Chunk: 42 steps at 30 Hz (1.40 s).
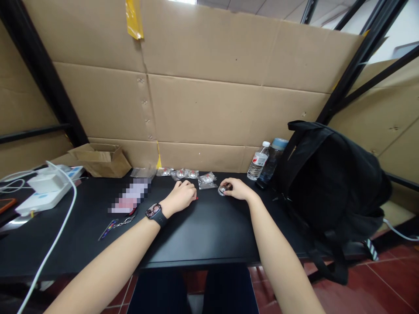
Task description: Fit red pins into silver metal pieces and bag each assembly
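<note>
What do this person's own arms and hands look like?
The forearms show no sleeves. The left hand and right hand wear no gloves. A dark smartwatch with a rectangular screen and dark band circles the left wrist; the right wrist is bare.

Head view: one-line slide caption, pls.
Right hand holds a round metallic object at a black table; left hand curled nearby.

Large black fabric backpack: I see it at the right side, its strap hanging down.
Clear plastic bottle with white cap: it stands just beside the dark bluish bottle with blue lid, left of the backpack.
Open brown paper box: at the left, before the tan cardboard wall.
Long white power strip: farther left, under a white block-shaped adapter.
</note>
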Motion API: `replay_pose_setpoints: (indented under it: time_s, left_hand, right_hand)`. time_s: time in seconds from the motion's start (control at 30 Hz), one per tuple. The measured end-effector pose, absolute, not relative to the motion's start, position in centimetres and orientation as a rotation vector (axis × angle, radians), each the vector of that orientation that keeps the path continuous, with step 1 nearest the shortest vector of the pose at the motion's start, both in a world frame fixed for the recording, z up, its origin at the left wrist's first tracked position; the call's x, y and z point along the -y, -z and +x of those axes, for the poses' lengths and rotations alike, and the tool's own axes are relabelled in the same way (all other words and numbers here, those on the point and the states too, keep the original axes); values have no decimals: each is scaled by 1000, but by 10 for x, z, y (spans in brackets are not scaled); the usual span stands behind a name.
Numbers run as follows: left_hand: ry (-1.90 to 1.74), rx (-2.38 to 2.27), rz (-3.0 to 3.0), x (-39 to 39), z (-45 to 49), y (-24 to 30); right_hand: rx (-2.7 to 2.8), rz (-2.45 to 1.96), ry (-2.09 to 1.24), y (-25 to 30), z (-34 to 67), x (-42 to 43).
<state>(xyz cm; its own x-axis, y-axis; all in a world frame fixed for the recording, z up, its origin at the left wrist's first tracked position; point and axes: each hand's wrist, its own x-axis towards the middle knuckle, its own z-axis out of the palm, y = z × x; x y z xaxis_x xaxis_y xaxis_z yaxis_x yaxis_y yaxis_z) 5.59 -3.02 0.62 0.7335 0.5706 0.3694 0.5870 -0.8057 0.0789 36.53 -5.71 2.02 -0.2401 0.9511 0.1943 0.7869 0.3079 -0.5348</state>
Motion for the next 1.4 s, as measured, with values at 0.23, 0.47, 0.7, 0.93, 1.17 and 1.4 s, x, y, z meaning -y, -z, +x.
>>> replay_pose_setpoints:
  time_s: [0.23, 0.47, 0.7, 0.93, 1.17, 1.4]
  left_hand:
    - [867, 1117, -2911, 32, 58, -21]
    - [1171, 1241, -2852, 35, 60, -29]
    - [1264, 1274, -2878, 39, 62, -33]
    - [1413, 1304, -2748, 38, 68, -23]
    - [1308, 1226, -2771, 39, 67, -23]
    - [1322, 1167, -2714, 41, 68, -23]
  right_hand:
    - [1921, -1394, -491, -27, 350, 60]
    - [1878, -1145, -515, -30, 309, 65]
    - [1739, -992, -542, -33, 278, 74]
    - [1755, -977, -593, -34, 266, 79]
    - [1735, -980, -611, -31, 264, 77]
    - [1745, -981, -606, -32, 264, 79]
